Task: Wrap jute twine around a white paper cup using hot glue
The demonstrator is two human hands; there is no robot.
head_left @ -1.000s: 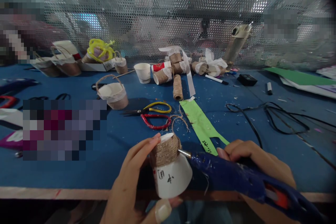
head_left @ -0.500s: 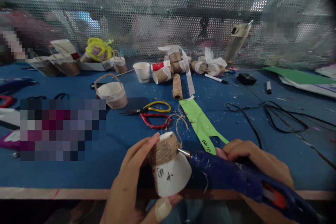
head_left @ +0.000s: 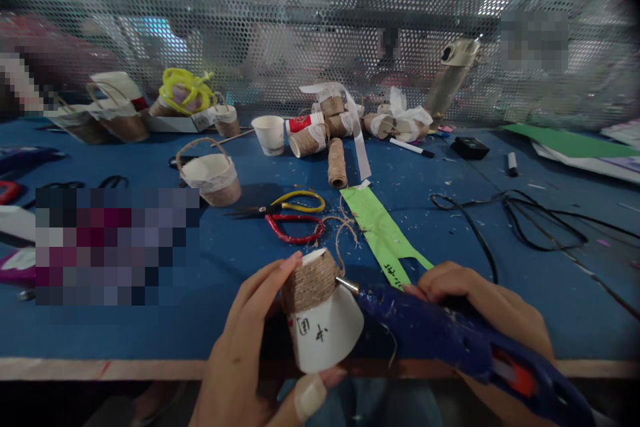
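My left hand (head_left: 255, 340) grips a white paper cup (head_left: 327, 337) between fingers and thumb, tilted, with its wider end low. Brown twine (head_left: 313, 283) is wound in tight rows around the cup's narrower part. A loose strand rises from the winding toward the table. My right hand (head_left: 480, 307) is closed around a dark blue hot glue gun (head_left: 440, 330), partly hidden behind its body. The metal nozzle (head_left: 347, 285) points left and meets the right side of the twine. Whether glue is coming out cannot be made out.
Scissors (head_left: 295, 215) with one yellow and one red handle lie beyond the cup. Nearby are a green paper strip (head_left: 377, 230), a twine spool (head_left: 337, 163) and a small handled basket (head_left: 215, 180). Black cable (head_left: 520, 213) loops at the right. Perforated metal (head_left: 320, 27) stands behind.
The cup and glue gun have shifted very slightly left and up in the picture, along with the whole view. Both hands keep the same hold, with the nozzle still at the twine.
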